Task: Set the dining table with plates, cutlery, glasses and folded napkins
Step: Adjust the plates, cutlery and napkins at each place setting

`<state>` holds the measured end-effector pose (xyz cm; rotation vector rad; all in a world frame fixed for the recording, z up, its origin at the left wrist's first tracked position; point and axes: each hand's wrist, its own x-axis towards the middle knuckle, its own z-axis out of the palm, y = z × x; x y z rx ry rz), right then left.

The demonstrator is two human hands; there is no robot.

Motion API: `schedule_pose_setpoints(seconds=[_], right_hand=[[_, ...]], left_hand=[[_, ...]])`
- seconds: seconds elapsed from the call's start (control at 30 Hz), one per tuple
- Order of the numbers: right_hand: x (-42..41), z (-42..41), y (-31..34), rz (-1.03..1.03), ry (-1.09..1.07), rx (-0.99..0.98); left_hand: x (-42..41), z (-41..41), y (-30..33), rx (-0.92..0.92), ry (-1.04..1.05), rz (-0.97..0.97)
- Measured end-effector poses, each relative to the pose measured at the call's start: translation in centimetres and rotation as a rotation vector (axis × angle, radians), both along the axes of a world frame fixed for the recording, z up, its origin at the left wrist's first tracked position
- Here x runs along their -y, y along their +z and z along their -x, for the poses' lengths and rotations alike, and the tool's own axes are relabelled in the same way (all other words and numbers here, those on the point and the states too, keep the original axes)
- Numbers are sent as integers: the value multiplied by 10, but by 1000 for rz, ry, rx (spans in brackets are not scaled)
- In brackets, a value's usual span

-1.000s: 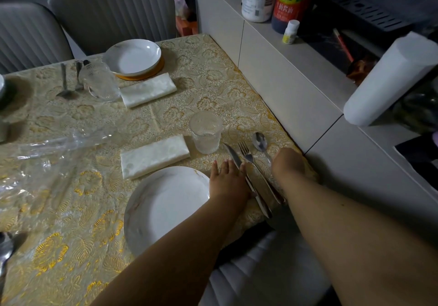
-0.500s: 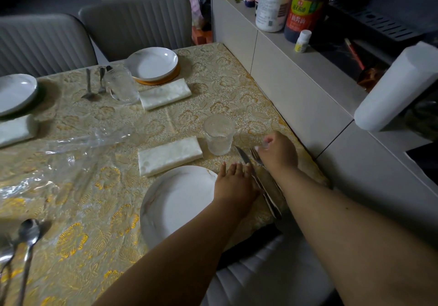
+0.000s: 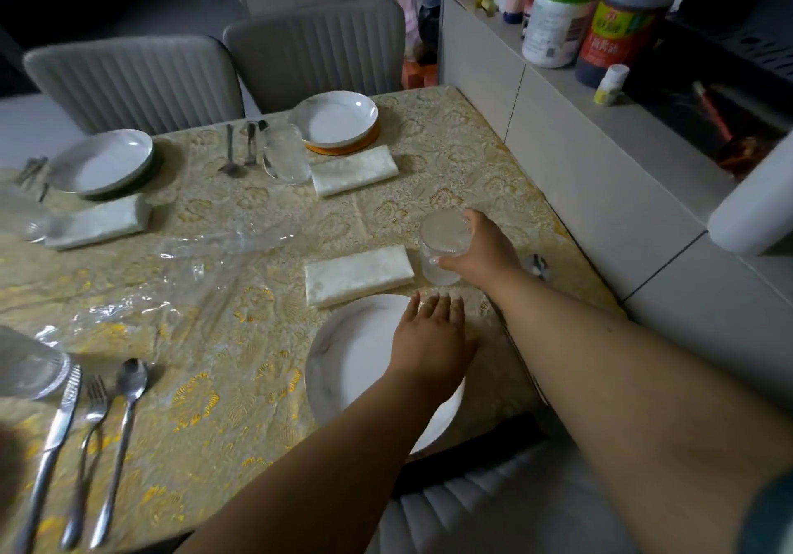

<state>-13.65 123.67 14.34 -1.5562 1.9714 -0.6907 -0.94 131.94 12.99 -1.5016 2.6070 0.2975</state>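
Note:
My right hand (image 3: 482,248) grips a clear glass (image 3: 442,248) standing on the gold tablecloth (image 3: 450,167), just right of a folded white napkin (image 3: 358,274). My left hand (image 3: 433,334) lies flat with straight fingers over the right rim of the near white plate (image 3: 347,364). A spoon bowl (image 3: 536,263) shows past my right forearm; the rest of that cutlery is hidden under the arm. Across the table stand a white plate (image 3: 337,122) on an orange mat, a glass (image 3: 285,154), a napkin (image 3: 354,169) and cutlery (image 3: 240,148).
A third plate (image 3: 101,163) with a napkin (image 3: 98,223) sits at the far left. A knife, fork and spoon (image 3: 92,437) lie at the near left beside a glass (image 3: 30,369). Crumpled clear plastic (image 3: 184,270) covers the middle. Grey chairs (image 3: 133,81) stand behind; a counter with bottles (image 3: 618,25) runs along the right.
My right hand left the cutlery and moved forward to take hold of the glass. The view swung left, bringing more of the table into sight. My left hand stayed at the plate's rim.

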Motion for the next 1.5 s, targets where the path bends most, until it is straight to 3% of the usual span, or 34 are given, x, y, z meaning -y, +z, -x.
schedule_pose_setpoints(seconds=[0.73, 0.83, 1.03, 1.5], right_hand=[[-16, -15, 14, -103, -44, -42], [-23, -21, 21, 18, -111, -57], [-54, -73, 34, 272, -44, -40], [-130, -233, 64, 71, 248, 183]], left_hand=[[-8, -44, 1, -27, 171, -8], [-9, -51, 4, -48, 208, 10], [-17, -75, 21, -83, 320, 69], [-106, -253, 62, -259, 791, 109]])
